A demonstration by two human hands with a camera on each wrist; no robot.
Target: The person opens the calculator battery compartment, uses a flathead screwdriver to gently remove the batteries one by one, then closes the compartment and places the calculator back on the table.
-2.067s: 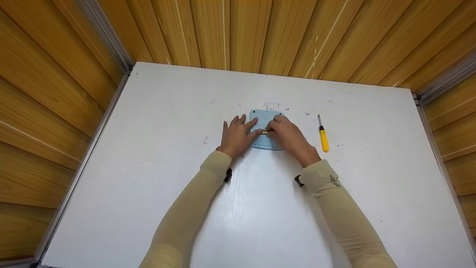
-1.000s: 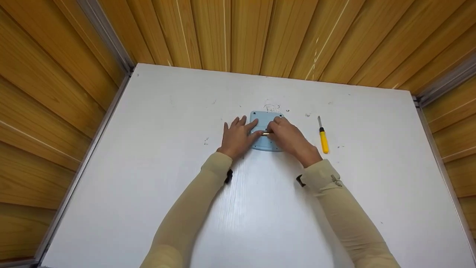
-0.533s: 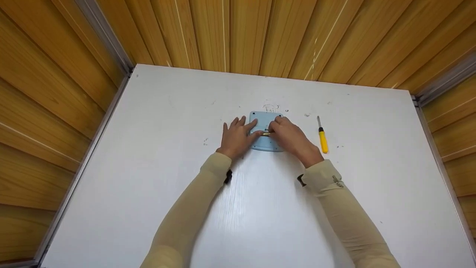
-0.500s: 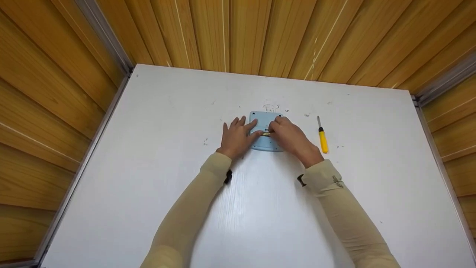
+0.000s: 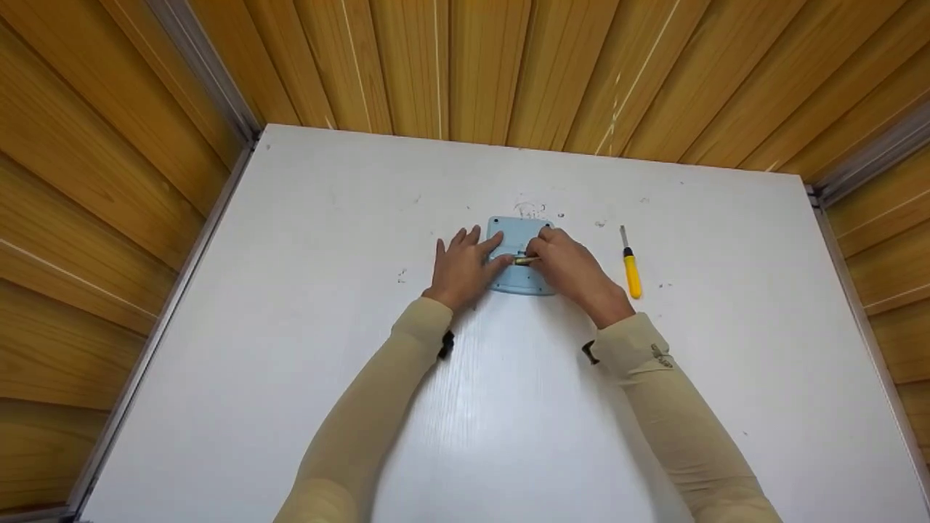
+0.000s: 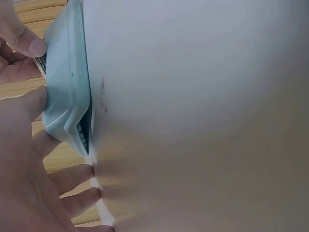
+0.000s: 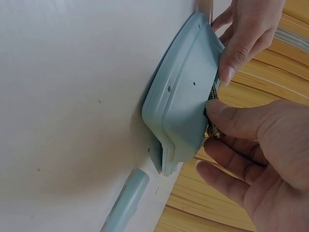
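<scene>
A light blue calculator [image 5: 519, 281] lies face down on the white table, a row of keys [image 6: 82, 137] showing at its lower edge in the left wrist view. My left hand [image 5: 465, 269] rests at its left side with fingers spread, thumb and index finger pressing on the back. With thumb and fingers, my right hand [image 5: 574, 269] pinches a battery [image 5: 524, 260] with a gold end [image 7: 214, 131] at the compartment in the calculator's middle. The battery lies slightly tilted, its left end near my left thumb. My fingers hide part of the compartment.
A screwdriver [image 5: 632, 272] with a yellow handle lies right of the calculator, its tip toward the back wall. A light blue plastic piece, likely the battery cover [image 7: 128, 200], lies on the table beside the calculator in the right wrist view. Wood-patterned panels [image 5: 479, 73] border the table.
My right hand has shifted slightly to the right, and the battery's right end has come up a little with it. My left hand and the calculator stay in place.
</scene>
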